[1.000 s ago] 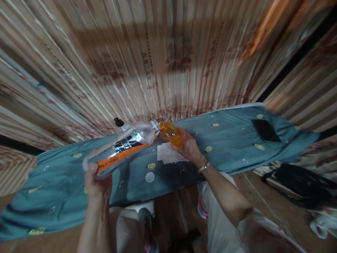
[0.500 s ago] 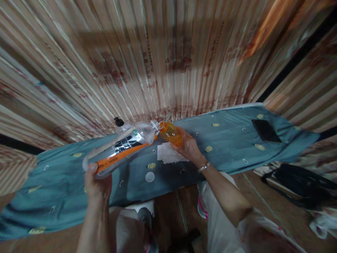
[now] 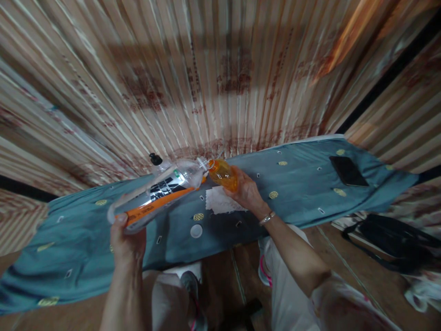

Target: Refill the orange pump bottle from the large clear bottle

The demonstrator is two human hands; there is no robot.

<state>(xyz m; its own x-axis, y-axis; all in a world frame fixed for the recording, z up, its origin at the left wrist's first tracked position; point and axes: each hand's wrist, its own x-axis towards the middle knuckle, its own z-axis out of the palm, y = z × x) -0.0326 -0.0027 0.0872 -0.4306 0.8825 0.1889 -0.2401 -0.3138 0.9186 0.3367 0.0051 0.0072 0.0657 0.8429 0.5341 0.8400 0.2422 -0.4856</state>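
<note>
**Two bottle mouths meeting above the blue cloth**

The left hand (image 3: 127,243) is closed around the base end of a large clear bottle (image 3: 156,195), thumb up over the bottom edge. The bottle lies tipped nearly on its side, its long axis running from that grip up and to the right, neck leading. A thin band of orange liquid sits along its lower wall, under a dark printed label.

The right hand (image 3: 247,192) is wrapped around a small bottle (image 3: 223,174) filled with orange liquid. This one leans the other way, its neck pointing left toward the large bottle. The two openings touch, or very nearly touch; the blur does not let me say whether one mouth sits inside the other. The meeting point lies just left of the right hand and well away from the left hand, which holds the far end of the long bottle. So the right hand is the nearer one to the join.

Relative to the large bottle: a white napkin (image 3: 220,202) lies on the cloth-covered counter (image 3: 299,184) just below its neck, a white cap (image 3: 196,231) below that, and a small black cap (image 3: 155,159) just behind its shoulder. A dark phone (image 3: 347,171) rests far to the right on the same cloth.
</note>
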